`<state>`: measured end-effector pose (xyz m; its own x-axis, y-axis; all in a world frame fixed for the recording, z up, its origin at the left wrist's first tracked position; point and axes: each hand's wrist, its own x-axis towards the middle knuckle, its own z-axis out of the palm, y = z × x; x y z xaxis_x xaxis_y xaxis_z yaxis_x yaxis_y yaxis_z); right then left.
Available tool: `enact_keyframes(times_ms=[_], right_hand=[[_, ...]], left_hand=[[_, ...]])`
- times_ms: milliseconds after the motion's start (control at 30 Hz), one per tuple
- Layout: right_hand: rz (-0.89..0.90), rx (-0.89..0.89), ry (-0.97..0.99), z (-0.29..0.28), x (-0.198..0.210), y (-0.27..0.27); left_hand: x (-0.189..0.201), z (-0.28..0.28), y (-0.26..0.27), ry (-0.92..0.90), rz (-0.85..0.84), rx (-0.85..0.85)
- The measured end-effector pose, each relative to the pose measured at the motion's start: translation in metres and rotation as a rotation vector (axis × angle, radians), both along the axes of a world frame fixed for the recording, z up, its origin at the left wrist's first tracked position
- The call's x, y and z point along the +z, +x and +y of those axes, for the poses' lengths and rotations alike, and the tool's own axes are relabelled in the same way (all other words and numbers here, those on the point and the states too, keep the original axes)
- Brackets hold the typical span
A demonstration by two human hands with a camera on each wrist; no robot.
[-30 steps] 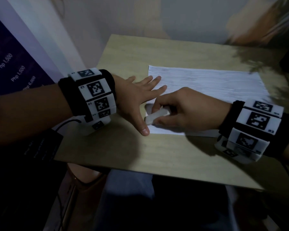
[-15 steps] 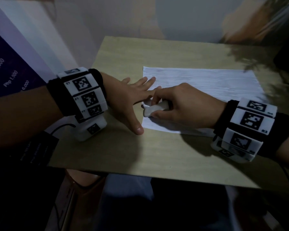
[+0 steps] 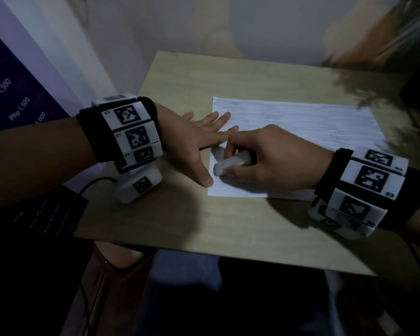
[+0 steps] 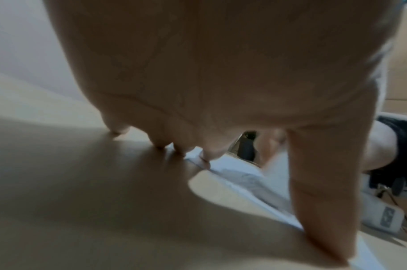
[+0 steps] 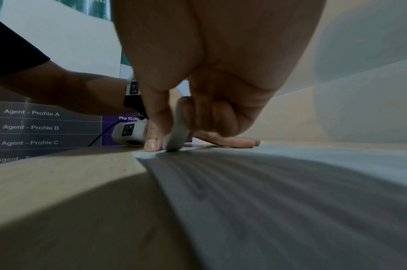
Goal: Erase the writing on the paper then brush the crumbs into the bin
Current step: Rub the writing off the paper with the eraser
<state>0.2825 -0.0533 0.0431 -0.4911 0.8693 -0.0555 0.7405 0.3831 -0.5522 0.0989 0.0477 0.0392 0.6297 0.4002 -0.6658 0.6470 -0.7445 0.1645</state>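
1. At the far left a dark purple banner (image 3: 12, 103) stands beside the counter (image 3: 228, 226), printed with "Php 1,500"; the right wrist view shows rows on it reading "Agent - Profile A", "B" and "C".
2. The left hand (image 3: 192, 139) lies flat and released, fingers straight and spread. Its fingertips press on the left edge of the paper (image 3: 313, 122), and the thumb rests on the counter just beside the paper's near left corner.
3. The white eraser (image 3: 230, 163) sits just right of that thumb, its left end down on the paper near the left edge.
4. The right hand (image 3: 272, 156) is clenched around the eraser, thumb on the near side and curled fingers over the top.
5. The paper lies flat on the counter, stretching away to the right behind the right hand; its surface shows faint grey lines, too dim to read.
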Motion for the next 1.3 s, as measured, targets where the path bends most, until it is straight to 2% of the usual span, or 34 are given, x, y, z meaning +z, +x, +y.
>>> enact_keyframes(times_ms=[100,267,367,433,567,700,900,1033,1133,1300], right_hand=[[-0.001,0.035,-0.062,-0.001,0.003,0.0],[-0.06,-0.162,0.086,0.016,-0.006,0.007],[-0.048,-0.057,0.036,0.011,-0.005,0.004],[-0.034,-0.052,0.025,0.012,-0.004,0.002],[-0.076,-0.173,0.158,0.016,-0.007,-0.003],[-0.054,-0.019,0.058,0.005,-0.004,-0.002],[-0.153,-0.083,0.064,-0.005,-0.006,0.008],[-0.104,-0.038,-0.014,-0.01,-0.003,0.012],[-0.134,-0.109,0.088,-0.008,-0.006,0.011],[-0.09,0.014,-0.013,-0.015,-0.003,0.006]], left_hand=[[0.0,0.001,0.001,0.005,0.006,-0.004],[0.003,-0.001,0.003,0.012,0.036,-0.009],[0.004,-0.002,0.003,0.008,0.039,-0.005],[0.004,-0.002,0.003,0.011,0.029,0.001],[0.006,-0.004,0.003,0.014,0.007,0.007],[0.001,-0.002,0.0,0.007,0.005,0.009],[-0.001,-0.003,0.0,0.038,0.018,0.007],[0.001,-0.004,0.0,0.047,0.033,0.005],[0.003,-0.006,0.0,0.043,0.042,0.009],[0.003,-0.009,0.002,0.061,0.072,0.008]])
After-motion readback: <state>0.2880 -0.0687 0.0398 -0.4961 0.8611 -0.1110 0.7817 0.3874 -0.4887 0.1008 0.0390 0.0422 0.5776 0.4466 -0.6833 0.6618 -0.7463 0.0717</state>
